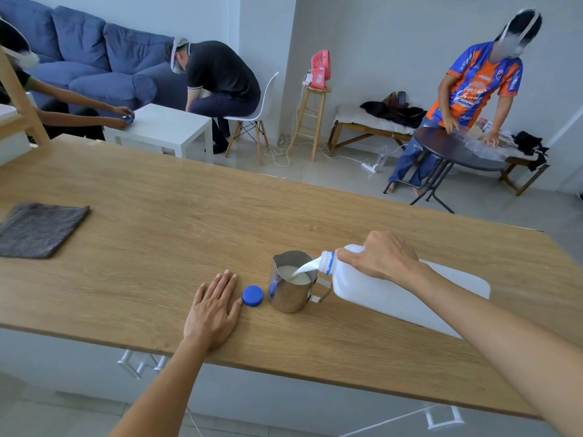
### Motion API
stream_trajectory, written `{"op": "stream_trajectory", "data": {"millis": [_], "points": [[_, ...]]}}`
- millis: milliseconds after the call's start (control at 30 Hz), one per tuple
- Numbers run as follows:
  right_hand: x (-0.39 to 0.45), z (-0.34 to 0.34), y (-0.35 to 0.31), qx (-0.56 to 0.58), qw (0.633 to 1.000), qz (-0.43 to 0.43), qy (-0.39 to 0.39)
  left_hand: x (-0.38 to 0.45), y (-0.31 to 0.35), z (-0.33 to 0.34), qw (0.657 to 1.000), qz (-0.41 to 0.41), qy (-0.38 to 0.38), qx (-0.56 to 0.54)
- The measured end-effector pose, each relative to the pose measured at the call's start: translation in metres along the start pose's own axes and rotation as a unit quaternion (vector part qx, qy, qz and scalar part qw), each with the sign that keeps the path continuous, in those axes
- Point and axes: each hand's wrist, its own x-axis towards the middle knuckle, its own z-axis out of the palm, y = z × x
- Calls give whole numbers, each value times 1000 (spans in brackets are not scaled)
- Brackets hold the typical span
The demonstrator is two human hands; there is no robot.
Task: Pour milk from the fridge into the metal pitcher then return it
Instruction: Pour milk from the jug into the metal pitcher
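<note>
A shiny metal pitcher (288, 294) stands on the wooden counter (157, 234), partly filled with milk. My right hand (383, 257) grips the white plastic milk jug (394, 291) near its neck and tilts it leftward. A white stream runs from the jug's mouth into the pitcher. The jug's blue cap (253, 295) lies on the counter just left of the pitcher. My left hand (212, 310) rests flat on the counter, fingers apart, its thumb touching the cap.
A grey cloth (39, 230) lies at the counter's left edge. Beyond the counter are a white side table (164, 126), a round dark table (454, 149), a blue sofa (94, 64) and three people busy at their own tables.
</note>
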Motion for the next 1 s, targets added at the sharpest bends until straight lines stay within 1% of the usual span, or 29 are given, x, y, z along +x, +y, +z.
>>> {"op": "stream_trajectory", "data": {"millis": [400,1000], "points": [[0,0,-2,-19,1000,-4,1,0,0,0,1000,-2,0,3],[2,0,0,-15,1000,-5,0,0,0,-1,1000,-1,-2,1]]}}
